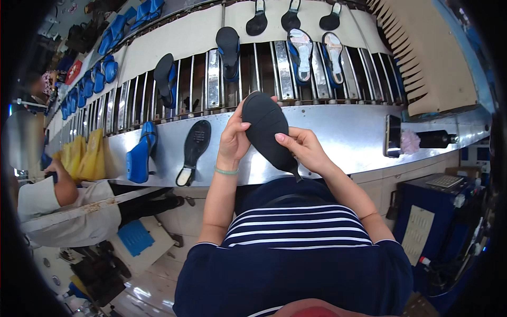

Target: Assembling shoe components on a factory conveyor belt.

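The black sole (266, 127) is between both hands (234, 138) (310, 152)

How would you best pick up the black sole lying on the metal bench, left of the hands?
Probably pinch the black sole across its narrow middle, with the left hand, once free, coming from above: it lies lengthwise, broad at the far end, both long edges exposed.

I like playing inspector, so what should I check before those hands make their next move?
1. Left hand gripping the black shoe sole: ok.
2. Right hand on it too: ok, thumb on the face.
3. Blue shoe out of the hands' way: ok, off to the left.
4. Black bottle away from the hands: ok, far right.
5. Sole's hidden side undamaged: cannot tell, it faces away.
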{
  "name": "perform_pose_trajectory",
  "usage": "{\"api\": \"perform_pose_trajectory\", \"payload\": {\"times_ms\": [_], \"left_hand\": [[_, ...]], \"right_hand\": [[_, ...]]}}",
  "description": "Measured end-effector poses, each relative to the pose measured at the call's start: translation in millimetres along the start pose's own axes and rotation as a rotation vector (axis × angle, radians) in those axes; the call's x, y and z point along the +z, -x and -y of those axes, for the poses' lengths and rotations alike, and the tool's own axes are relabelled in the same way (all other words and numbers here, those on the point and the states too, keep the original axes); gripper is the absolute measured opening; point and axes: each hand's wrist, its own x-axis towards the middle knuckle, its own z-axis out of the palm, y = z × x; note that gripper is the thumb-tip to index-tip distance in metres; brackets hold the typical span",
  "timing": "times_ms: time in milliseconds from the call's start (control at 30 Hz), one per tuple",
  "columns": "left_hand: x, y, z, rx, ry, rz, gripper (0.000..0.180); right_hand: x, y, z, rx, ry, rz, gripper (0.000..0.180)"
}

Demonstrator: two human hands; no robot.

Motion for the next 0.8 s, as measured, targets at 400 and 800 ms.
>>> {"api": "perform_pose_trajectory", "payload": {"times_ms": [400,800], "left_hand": [[-17,38,4,0.059,-0.035,-0.179,0.067],[5,42,-15,-0.013,-0.325,-0.427,0.050]], "right_hand": [[28,-5,-16,-0.082,0.189,0.012,0.053],[32,-5,-27,-0.102,0.243,-0.010,0.051]]}}
